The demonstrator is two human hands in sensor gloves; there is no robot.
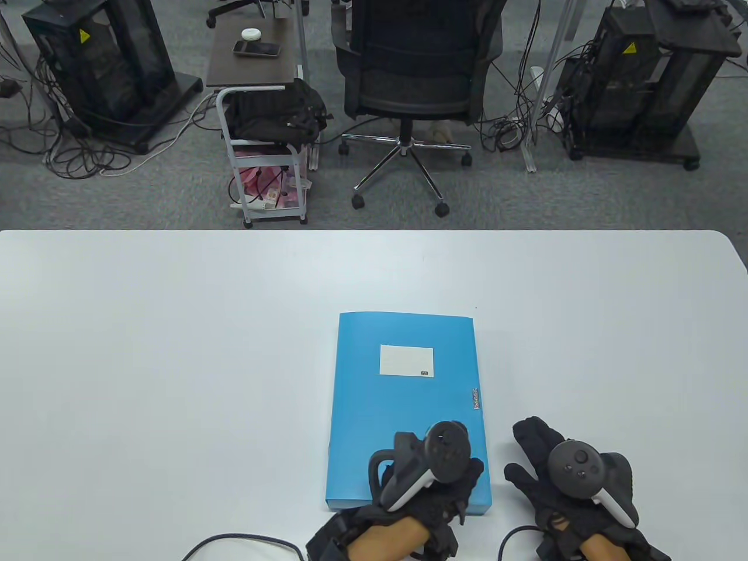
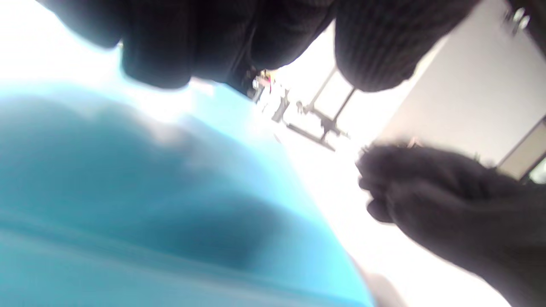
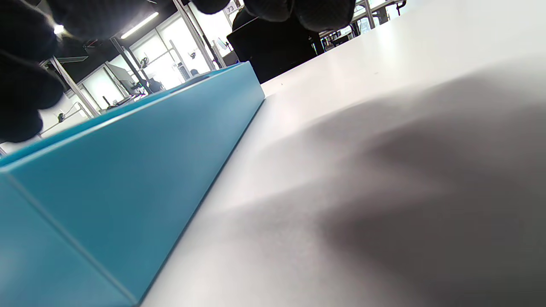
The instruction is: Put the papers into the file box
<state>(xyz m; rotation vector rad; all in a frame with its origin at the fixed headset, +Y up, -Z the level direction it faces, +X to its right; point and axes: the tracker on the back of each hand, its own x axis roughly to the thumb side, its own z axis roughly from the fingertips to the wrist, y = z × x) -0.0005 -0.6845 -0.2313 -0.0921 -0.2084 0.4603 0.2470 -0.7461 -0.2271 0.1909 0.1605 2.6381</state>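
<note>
A blue file box (image 1: pixel 403 397) lies flat and closed on the white table (image 1: pixel 175 350), with a white label (image 1: pixel 407 360) on its lid. My left hand (image 1: pixel 432 473) rests on the box's near right corner. My right hand (image 1: pixel 555 467) rests on the table just right of the box, fingers spread, holding nothing. The left wrist view shows the blue lid (image 2: pixel 128 192) close under my fingers and the right hand (image 2: pixel 448 204) beyond. The right wrist view shows the box's right side wall (image 3: pixel 128 162) close by. No papers show in any view.
The table's far edge (image 1: pixel 374 231) runs across the middle of the table view. Behind it stand an office chair (image 1: pixel 409 87), a small cart (image 1: pixel 266 146) and computer racks on the carpet. A black cable (image 1: pixel 234 540) lies near the table's front edge.
</note>
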